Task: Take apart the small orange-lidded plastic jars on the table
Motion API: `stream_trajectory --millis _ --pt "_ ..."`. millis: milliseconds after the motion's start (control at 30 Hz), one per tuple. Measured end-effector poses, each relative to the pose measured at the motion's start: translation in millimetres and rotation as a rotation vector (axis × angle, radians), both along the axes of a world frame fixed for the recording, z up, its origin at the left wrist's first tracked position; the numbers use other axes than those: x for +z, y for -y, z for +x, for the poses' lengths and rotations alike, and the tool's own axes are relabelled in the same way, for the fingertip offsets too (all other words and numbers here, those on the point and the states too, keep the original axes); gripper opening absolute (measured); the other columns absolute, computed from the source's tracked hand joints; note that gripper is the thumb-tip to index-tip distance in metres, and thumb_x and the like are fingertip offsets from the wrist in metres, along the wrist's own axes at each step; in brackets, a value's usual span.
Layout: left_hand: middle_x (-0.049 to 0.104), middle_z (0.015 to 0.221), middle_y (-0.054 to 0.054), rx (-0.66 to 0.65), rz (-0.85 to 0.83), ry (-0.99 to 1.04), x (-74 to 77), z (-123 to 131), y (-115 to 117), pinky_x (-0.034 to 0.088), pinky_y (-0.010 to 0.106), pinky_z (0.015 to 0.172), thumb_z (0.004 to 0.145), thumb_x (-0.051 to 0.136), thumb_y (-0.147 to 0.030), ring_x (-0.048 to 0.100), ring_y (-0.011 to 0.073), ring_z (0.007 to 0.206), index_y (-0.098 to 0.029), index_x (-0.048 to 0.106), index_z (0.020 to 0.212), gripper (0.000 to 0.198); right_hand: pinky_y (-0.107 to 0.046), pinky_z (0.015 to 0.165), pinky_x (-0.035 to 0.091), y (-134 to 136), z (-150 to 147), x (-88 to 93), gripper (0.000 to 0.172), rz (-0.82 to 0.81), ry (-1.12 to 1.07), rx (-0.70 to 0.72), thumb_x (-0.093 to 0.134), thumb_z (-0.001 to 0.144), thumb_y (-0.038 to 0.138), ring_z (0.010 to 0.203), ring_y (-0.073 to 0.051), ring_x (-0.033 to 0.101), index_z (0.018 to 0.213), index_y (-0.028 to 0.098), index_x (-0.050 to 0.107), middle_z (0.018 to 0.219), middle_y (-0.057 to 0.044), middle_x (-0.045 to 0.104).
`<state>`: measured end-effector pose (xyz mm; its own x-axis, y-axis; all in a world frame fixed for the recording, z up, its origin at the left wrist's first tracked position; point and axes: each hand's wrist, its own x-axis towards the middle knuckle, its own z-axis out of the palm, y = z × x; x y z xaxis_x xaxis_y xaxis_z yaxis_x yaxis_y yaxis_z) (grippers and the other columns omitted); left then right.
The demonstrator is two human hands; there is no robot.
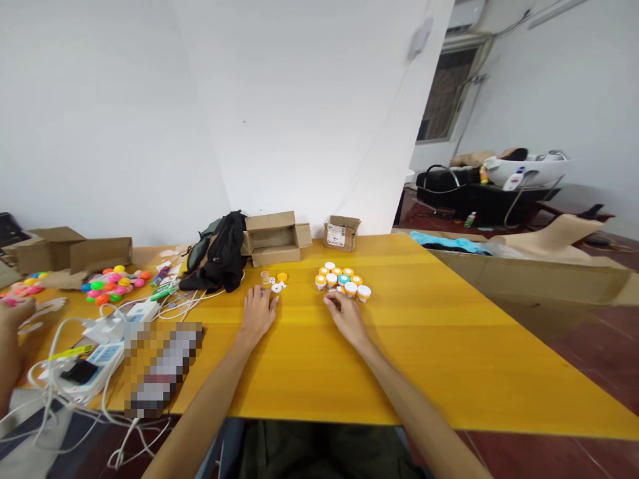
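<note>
My left hand (259, 311) rests low over the wooden table with its fingers apart, open. Just beyond its fingertips lie a small clear cup (265, 277), an orange ring-shaped lid (282, 277) and small white round parts (277, 288). My right hand (344, 317) is closed, with thumb and fingers curled together at the near edge of a cluster of small jars. Most jars have white tops with orange rims, like the front-right jar (364, 293); one has a teal top (344, 279). Whatever is between the right fingertips is too small and partly hidden.
An open cardboard box (273, 241), a smaller carton (342, 234) and a black bag (219, 256) stand along the wall. To the left are colourful balls (116, 285), power strips (104, 359) with tangled white cables, a blurred-out device (164, 369) and another person's hand (14, 313).
</note>
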<state>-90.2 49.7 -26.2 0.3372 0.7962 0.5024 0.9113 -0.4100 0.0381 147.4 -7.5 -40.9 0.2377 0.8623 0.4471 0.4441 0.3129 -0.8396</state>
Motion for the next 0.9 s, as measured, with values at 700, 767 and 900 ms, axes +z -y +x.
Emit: stream_trajectory --millis 700,767,900 --pt "0.054 0.131 0.013 -0.069 -0.114 0.122 2.2 4 -17 0.05 0.041 0.093 0.097 0.042 -0.035 0.058 0.0268 0.117 -0.022 0.054 0.126 0.034 -0.038 0.073 0.052 2 0 3.2 0.017 -0.037 -0.006 0.014 0.05 0.077 0.039 0.073 -0.024 0.066 0.074 0.025 0.06 0.078 -0.005 0.072" --pt "0.055 0.129 0.013 -0.068 -0.12 0.123 2.7 4 -16 0.05 0.04 0.093 0.097 0.042 -0.036 0.058 0.0267 0.117 -0.022 0.054 0.126 0.034 -0.038 0.072 0.052 2 1 4.1 0.018 -0.041 -0.005 0.018 0.05 0.077 0.039 0.073 -0.024 0.066 0.074 0.025 0.061 0.078 -0.005 0.072" --pt "0.056 0.128 0.012 -0.083 -0.159 0.126 3.1 4 -14 0.048 0.041 0.095 0.098 0.042 -0.035 0.056 0.0264 0.119 -0.024 0.054 0.126 0.032 -0.038 0.074 0.052 3 1 5.9 0.017 -0.05 0.013 0.018 0.05 0.077 0.037 0.074 -0.024 0.066 0.075 0.025 0.061 0.079 -0.006 0.072"
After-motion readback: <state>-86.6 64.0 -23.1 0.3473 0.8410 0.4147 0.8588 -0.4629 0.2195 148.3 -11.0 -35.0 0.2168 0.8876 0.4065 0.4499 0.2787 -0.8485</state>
